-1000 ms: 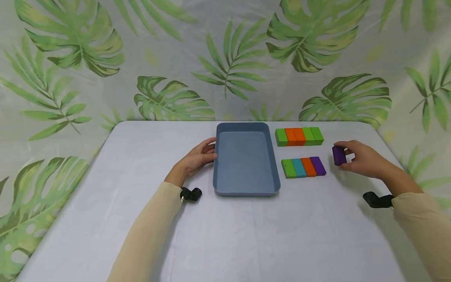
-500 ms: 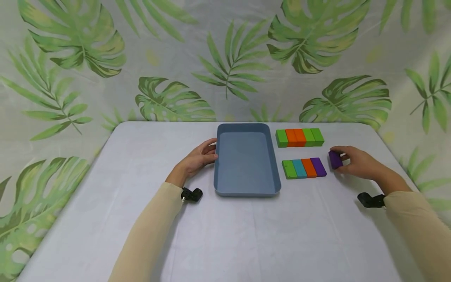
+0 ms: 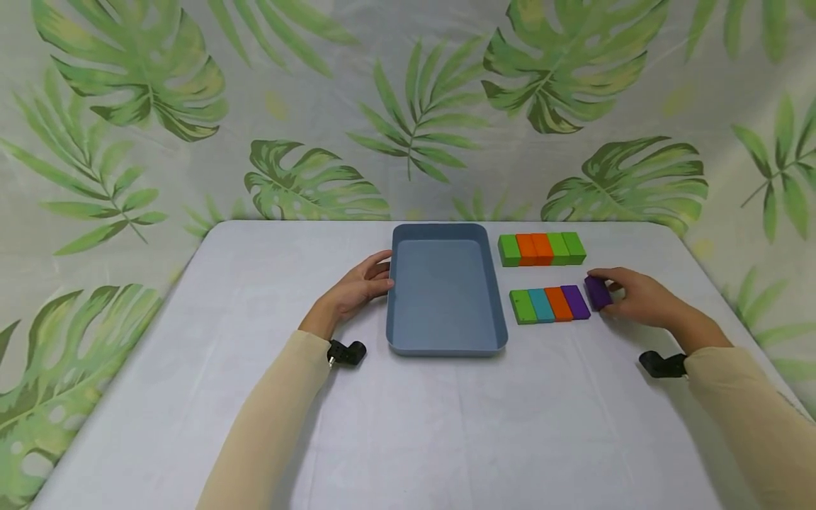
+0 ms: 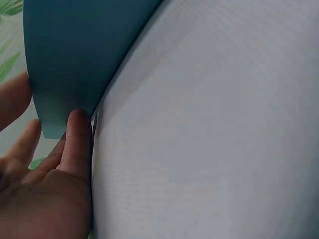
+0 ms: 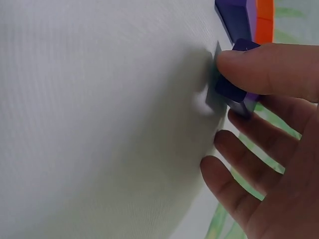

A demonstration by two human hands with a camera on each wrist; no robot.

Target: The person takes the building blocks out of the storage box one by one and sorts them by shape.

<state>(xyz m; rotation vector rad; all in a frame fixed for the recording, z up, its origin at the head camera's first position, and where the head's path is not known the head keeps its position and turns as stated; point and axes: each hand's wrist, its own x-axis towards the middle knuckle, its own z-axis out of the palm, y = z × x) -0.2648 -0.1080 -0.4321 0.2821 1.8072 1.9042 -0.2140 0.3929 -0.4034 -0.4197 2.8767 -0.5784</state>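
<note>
Between thumb and fingers, my right hand (image 3: 644,299) pinches a purple block (image 3: 597,293) just right of the nearer row of blocks. That row runs green (image 3: 523,307), blue (image 3: 541,305), orange (image 3: 558,304) and purple (image 3: 576,302), side by side. In the right wrist view the thumb lies across the held purple block (image 5: 232,90), close to the row's purple end block (image 5: 235,17). My left hand (image 3: 353,289) touches the left wall of a blue-grey tray (image 3: 500,312) with its fingers extended. The left wrist view shows the fingertips against the tray's side (image 4: 75,64).
Behind the nearer row lies a second row of green and orange blocks (image 3: 534,249), to the right of the tray. A white cloth (image 3: 408,432) covers the table. A leaf-patterned curtain (image 3: 446,106) hangs behind the table's far edge.
My right hand has moved left with the purple block, lowering it beside the end of the nearer row. The left hand and tray have stayed in place.
</note>
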